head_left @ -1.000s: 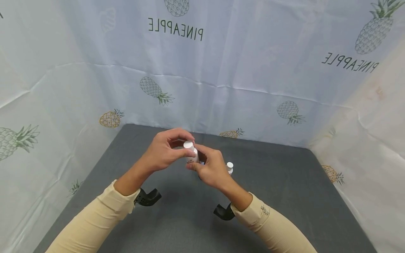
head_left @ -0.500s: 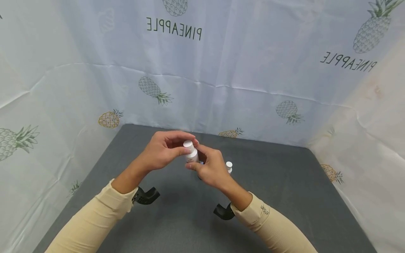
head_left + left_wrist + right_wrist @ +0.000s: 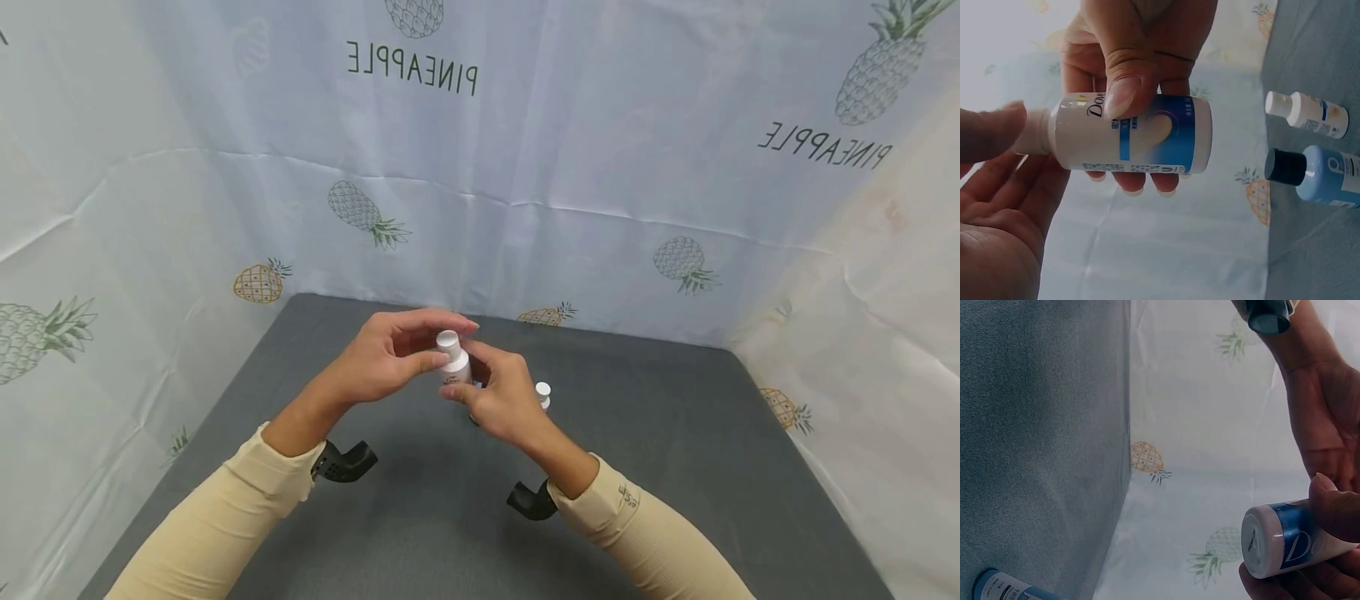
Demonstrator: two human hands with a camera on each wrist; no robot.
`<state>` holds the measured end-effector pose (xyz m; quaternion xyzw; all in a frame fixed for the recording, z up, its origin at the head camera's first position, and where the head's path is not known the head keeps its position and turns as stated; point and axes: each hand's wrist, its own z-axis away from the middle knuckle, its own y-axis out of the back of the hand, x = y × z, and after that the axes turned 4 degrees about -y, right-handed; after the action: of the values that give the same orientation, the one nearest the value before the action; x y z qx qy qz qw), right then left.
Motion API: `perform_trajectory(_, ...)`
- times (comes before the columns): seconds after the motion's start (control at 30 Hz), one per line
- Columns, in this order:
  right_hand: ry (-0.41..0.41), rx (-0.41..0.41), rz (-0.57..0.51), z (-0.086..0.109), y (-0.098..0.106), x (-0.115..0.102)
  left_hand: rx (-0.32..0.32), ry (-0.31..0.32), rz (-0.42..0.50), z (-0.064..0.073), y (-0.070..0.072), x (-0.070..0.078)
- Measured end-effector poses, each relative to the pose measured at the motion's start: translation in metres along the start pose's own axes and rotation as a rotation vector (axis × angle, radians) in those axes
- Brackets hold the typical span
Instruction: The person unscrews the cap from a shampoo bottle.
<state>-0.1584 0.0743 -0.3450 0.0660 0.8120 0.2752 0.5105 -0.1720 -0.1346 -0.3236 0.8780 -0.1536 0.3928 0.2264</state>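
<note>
Gripping a white bottle [image 3: 1135, 142], right hand [image 3: 504, 398] clamped round its body, left hand [image 3: 384, 357] pinching its cap [image 3: 448, 341].

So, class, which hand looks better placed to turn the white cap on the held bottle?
Probably the left hand: its fingers are at the white cap, while the right hand grips the bottle by its body and could steady it.
</note>
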Motion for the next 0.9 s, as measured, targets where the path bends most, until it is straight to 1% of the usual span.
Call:
perform_trajectory(0.1, -0.015, -0.004, -0.007, 0.0001, 0.0003, 0.0005, 0.012, 0.028, -0.013, -0.0005, -0.0004, 0.0002)
perform_trajectory(0.4, -0.027, -0.015, -0.015, 0.0, -0.0018, 0.0014, 0.126, 0.107, -0.056, -0.0004, -0.0014, 0.0017)
perform_trajectory(0.47, -0.024, -0.02, -0.026, -0.0007, -0.0027, 0.0016, 0.135, 0.113, -0.065, -0.0004, -0.0015, 0.0014)
perform_trajectory(0.57, -0.021, -0.021, -0.025, -0.0013, -0.0033, 0.0024, 0.117, 0.088, -0.051, -0.0002, -0.001, 0.0004)
perform_trajectory(0.67, -0.017, -0.017, -0.016, -0.0012, -0.0031, 0.0032, 0.075, 0.033, -0.006, 0.0003, -0.0001, -0.002)
perform_trajectory(0.73, -0.015, -0.013, -0.007, -0.0012, -0.0027, 0.0035, 0.051, 0.014, 0.019, 0.0005, 0.0002, -0.0026)
perform_trajectory(0.83, -0.013, -0.007, 0.002, -0.0012, -0.0019, 0.0035, 0.036, 0.006, 0.027, 0.0, 0.0, -0.002)
perform_trajectory(0.9, -0.014, -0.006, 0.008, -0.0012, -0.0015, 0.0038, 0.042, 0.018, 0.025, -0.0005, -0.0001, -0.0014)
